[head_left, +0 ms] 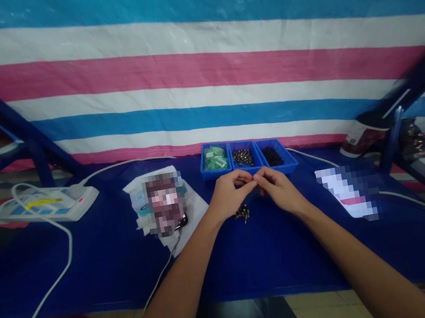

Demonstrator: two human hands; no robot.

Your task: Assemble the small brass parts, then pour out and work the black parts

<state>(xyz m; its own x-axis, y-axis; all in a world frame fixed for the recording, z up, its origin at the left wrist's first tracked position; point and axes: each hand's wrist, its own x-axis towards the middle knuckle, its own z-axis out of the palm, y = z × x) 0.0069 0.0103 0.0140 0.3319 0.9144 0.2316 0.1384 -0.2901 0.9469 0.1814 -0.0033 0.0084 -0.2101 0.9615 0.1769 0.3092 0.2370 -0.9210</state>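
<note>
My left hand (230, 193) and my right hand (277, 186) meet fingertip to fingertip above the blue table (107, 260), both pinched on something too small to make out. A small heap of dark metal parts (242, 213) lies on the table just below my left hand. Behind my hands stand three blue trays: one with green pieces (215, 159), one with brassy metal parts (242, 158), one with black parts (273, 156).
A white power strip (45, 204) with white cables sits at the left. White papers (188, 207) with a blurred object lie left of my hands, a blurred white item (347, 191) lies at the right. A striped tarp (194, 58) hangs behind. Blue frame bars stand at both sides.
</note>
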